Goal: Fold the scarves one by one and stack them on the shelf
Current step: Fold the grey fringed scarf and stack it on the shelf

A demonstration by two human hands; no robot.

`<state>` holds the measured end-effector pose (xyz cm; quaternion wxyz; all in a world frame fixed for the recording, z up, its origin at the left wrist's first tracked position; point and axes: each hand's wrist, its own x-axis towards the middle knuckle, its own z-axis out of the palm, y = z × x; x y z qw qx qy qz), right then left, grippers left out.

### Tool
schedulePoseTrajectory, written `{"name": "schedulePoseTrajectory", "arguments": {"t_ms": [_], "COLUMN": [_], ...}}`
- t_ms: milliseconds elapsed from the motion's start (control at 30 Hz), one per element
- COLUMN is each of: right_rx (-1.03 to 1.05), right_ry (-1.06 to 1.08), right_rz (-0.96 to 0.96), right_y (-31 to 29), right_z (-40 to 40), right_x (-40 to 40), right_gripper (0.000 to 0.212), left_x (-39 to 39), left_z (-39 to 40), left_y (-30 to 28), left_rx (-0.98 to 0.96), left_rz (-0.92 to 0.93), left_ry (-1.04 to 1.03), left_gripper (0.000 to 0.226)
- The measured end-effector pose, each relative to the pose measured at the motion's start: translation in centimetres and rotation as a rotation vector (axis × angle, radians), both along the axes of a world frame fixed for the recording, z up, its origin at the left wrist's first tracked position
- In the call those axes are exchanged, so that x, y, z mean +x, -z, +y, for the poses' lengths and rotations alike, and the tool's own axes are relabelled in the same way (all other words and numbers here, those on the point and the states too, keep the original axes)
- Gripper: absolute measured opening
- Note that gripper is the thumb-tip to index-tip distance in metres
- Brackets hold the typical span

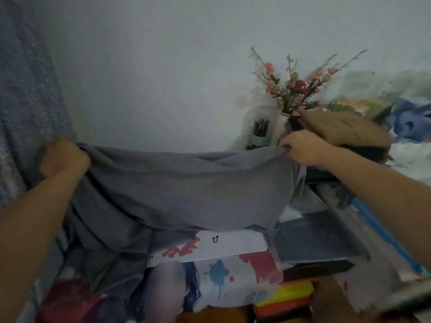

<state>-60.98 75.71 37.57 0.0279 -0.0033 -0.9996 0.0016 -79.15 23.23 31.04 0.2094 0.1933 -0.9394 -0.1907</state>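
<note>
Head view: a grey scarf [186, 190] is held spread at centre, gripped by the left hand [64, 158] at 9 o'clock and pinched by the right hand [302, 148] at 2. Flowers [295, 86] stand at 1 o'clock; a white board [233, 247] is partly hidden below the scarf.

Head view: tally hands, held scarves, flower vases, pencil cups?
Bare hands: 2, left hand and right hand
Plain grey fabric scarf: 1
Vase of pink flowers: 1
Cup of dark pencils: 1
Total: 5
</note>
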Motion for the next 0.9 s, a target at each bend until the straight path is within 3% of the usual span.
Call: {"name": "schedulePoseTrajectory", "arguments": {"t_ms": [33, 100, 167, 200, 233, 300, 367, 467, 533, 600, 700, 900], "right_rx": [-0.007, -0.068, -0.07, -0.064, -0.076, -0.129, -0.184, -0.252, -0.302, -0.322, -0.384, -0.381], "right_ry": [-0.041, -0.154, -0.258, -0.289, -0.3, -0.256, -0.165, -0.013, 0.16, 0.333, 0.486, 0.515], "right_rz": [0.026, 0.042, 0.005, -0.007, -0.016, -0.042, -0.083, -0.194, -0.228, -0.181, -0.054, 0.069], "right_y": [2.1, 7.6, 13.8, 17.0, 20.0, 25.0, 28.8, 32.6, 34.8, 36.1, 37.1, 35.9], "right_z": [-0.8, -3.3, -6.5, -7.9, -9.0, -10.4, -10.6, -10.3, -9.7, -9.2, -8.4, -8.6], "right_x": [1.3, 4.3, 7.6, 9.1, 10.6, 13.8, 17.0, 20.7, 22.8, 24.9, 27.5, 28.0], "right_gripper": [0.013, 0.025, 0.034, 0.035, 0.036, 0.038, 0.041, 0.045, 0.037, 0.032, 0.039, 0.057], "left_x": [1.8, 6.9, 13.8, 17.1, 19.9, 24.1, 26.6, 28.4, 28.9, 29.8, 31.8, 33.1], "left_z": [2.0, 7.5, 14.3, 17.2, 19.7, 22.5, 22.5, 20.6, 19.4, 18.6, 18.3, 18.2], "left_y": [1.4, 5.3, 10.0, 12.5, 15.3, 20.3, 24.1, 27.5, 28.6, 29.4, 28.7, 29.5], "left_rx": [-0.062, -0.118, -0.087, -0.106, -0.12, -0.142, -0.138, -0.173, -0.114, -0.137, -0.222, -0.251], "left_rz": [0.008, 0.027, -0.204, -0.344, -0.417, -0.387, -0.419, -0.605, -0.636, -0.462, -0.282, -0.382], "left_ry": [0.1, 0.528, 0.987, 1.146, 1.253, 1.309, 1.317, 1.378, 1.338, 1.27, 1.332, 1.353], "left_gripper": [0.063, 0.089, 0.108, 0.106, 0.09, 0.034, 0.036, 0.018, 0.026, 0.038, 0.041, 0.02]}}
